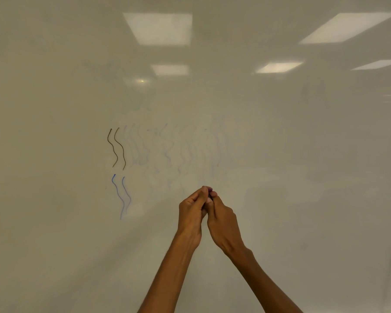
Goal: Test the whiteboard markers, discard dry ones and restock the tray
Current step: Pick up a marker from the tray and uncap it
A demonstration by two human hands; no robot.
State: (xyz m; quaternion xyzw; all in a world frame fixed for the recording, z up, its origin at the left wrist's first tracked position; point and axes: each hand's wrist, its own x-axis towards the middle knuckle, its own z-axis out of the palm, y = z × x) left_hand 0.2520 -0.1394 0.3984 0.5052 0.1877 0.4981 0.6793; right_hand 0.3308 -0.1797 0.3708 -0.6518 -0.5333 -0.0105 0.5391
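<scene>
**A:** Whiteboard (280, 154) fills the whole frame. Tray isn't in view.

**B:** Marks on it?

**A:** Two dark wavy strokes (116, 147) left of centre, with two blue wavy strokes (122, 196) just below them. Faint smears to their right.

**B:** Hands?

**A:** Lower centre, pressed together, well right of the blue strokes. Left hand (191, 213) and right hand (222, 220) both curl their fingers round one small dark thing at the fingertips. I read it as the marker (210, 195).

**B:** Long axis?

**A:** Mostly hidden. Only a dark stub shows between the fingertips, so it looks end-on, pointing toward the board. Can't tell if the cap is on or off.

**B:** Nearer hand?

**A:** Neither, both are on it. The next move is probably a pull apart along that axis, then the tip goes up-left to bare board beside the strokes.
</scene>
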